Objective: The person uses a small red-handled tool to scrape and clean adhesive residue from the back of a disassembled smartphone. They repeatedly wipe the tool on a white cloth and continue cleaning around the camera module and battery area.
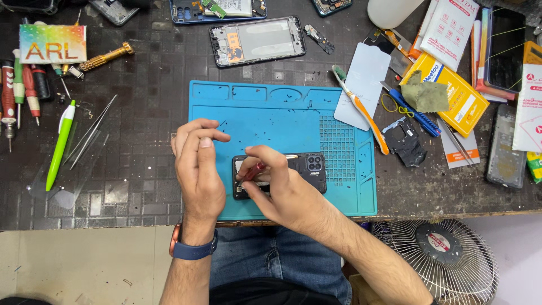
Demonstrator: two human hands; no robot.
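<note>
Our right hand (pixel 276 183) pinches a red-handled screwdriver (pixel 252 171) over the dark phone (pixel 307 169) on the blue mat (pixel 271 113) — left hand (pixel 197 169) beside it, fingers curled together, holding nothing.

A green pen (pixel 60 144) and tweezers (pixel 93 131) are laid at the left of the dark table (pixel 141 85), near a brass-handled screwdriver (pixel 106 56). A bare phone frame (pixel 257 40) is placed beyond the blue mat (pixel 271 116). An orange-handled toothbrush (pixel 361 110) is rested across the mat's right edge, and a fan (pixel 437 254) is seen below.
</note>
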